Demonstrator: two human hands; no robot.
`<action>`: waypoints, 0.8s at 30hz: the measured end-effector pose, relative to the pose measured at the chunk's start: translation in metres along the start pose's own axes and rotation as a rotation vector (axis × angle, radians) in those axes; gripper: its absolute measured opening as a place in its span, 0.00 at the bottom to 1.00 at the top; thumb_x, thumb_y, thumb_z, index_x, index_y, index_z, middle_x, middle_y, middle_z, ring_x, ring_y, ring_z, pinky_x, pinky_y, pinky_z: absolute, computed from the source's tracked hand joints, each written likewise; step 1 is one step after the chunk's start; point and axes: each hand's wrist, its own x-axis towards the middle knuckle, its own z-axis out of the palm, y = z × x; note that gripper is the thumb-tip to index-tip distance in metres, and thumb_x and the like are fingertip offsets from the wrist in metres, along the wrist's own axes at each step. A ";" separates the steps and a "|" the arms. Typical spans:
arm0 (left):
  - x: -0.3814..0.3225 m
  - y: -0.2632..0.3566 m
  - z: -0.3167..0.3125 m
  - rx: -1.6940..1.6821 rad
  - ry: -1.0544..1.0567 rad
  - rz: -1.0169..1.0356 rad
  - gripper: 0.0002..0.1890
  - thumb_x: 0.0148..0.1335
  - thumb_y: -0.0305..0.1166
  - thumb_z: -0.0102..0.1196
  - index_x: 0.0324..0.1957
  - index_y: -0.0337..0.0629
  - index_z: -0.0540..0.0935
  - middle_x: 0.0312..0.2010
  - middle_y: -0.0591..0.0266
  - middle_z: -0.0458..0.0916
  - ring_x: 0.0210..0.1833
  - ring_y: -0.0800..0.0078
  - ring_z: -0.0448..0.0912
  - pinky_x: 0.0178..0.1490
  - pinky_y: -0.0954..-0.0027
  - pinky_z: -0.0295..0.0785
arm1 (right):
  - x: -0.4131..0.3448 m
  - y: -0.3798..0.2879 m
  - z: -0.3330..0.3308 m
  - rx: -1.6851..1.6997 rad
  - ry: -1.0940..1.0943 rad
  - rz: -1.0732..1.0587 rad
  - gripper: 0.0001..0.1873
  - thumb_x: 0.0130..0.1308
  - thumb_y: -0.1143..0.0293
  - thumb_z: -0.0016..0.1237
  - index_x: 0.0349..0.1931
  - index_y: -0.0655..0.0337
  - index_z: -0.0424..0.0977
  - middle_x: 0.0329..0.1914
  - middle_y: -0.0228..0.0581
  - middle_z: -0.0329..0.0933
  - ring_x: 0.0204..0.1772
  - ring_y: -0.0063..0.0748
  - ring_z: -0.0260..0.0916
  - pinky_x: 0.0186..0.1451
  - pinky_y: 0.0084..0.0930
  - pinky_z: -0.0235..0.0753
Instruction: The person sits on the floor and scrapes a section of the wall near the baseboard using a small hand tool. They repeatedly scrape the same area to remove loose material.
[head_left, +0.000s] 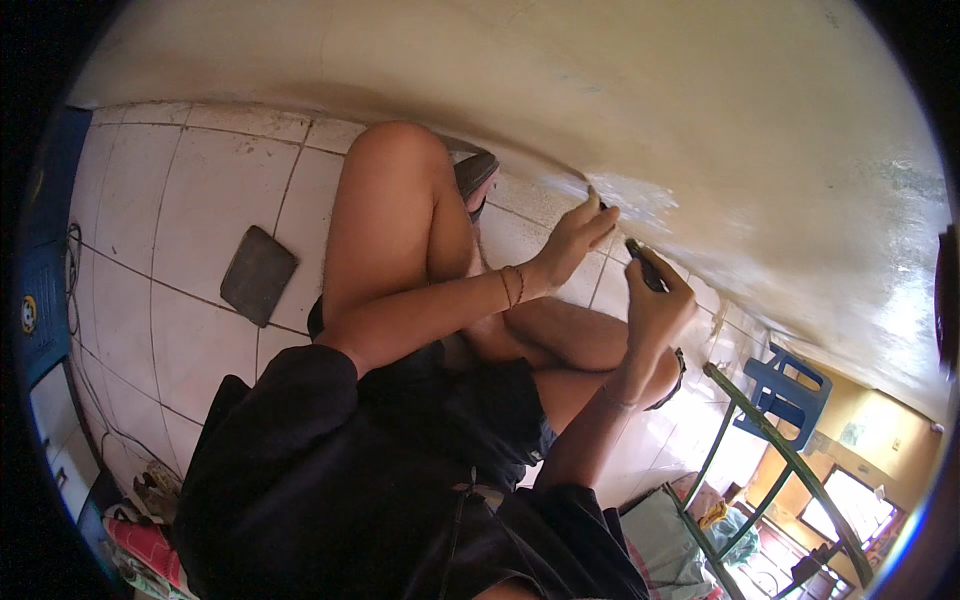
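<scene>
My left hand (577, 238) is at the foot of a cream-painted wall (525, 82), with its index finger at the wall surface. A small dark bit shows between that finger and the thumb; whether it is held is unclear. A short, dark hand-held tool (646, 266) sits in the grip of my right hand (664, 304), its tip pointing towards the wall and the left hand. Its exact kind is hard to make out. Pale, worn patches (637, 196) mark the wall just beyond both hands.
White floor tiles (202, 187) surround my folded legs. A dark square slab (259, 276) lies to the left. On the right stand a green metal frame (784, 450) and a blue plastic stool (787, 397). Cables (75, 285) run beside a blue cabinet (45, 300) at far left.
</scene>
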 end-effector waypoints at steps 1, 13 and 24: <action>0.001 -0.001 0.000 0.002 0.005 -0.019 0.25 0.77 0.42 0.48 0.70 0.44 0.63 0.57 0.68 0.70 0.63 0.80 0.68 0.73 0.71 0.63 | 0.000 0.004 0.002 -0.011 -0.007 -0.016 0.14 0.53 0.69 0.62 0.41 0.58 0.88 0.32 0.47 0.87 0.36 0.34 0.87 0.44 0.27 0.82; -0.010 0.013 0.018 -0.090 -0.082 -0.049 0.30 0.78 0.40 0.46 0.75 0.39 0.56 0.69 0.65 0.65 0.72 0.76 0.64 0.80 0.66 0.55 | 0.001 0.000 -0.015 0.032 0.021 0.062 0.14 0.53 0.69 0.62 0.41 0.59 0.88 0.33 0.46 0.87 0.38 0.32 0.87 0.47 0.27 0.83; -0.009 0.010 0.018 -0.065 -0.074 -0.061 0.32 0.77 0.41 0.46 0.76 0.42 0.54 0.69 0.67 0.63 0.74 0.76 0.61 0.79 0.66 0.54 | -0.001 0.004 -0.006 0.013 0.021 0.045 0.14 0.54 0.69 0.62 0.41 0.62 0.87 0.32 0.47 0.87 0.35 0.32 0.86 0.44 0.27 0.83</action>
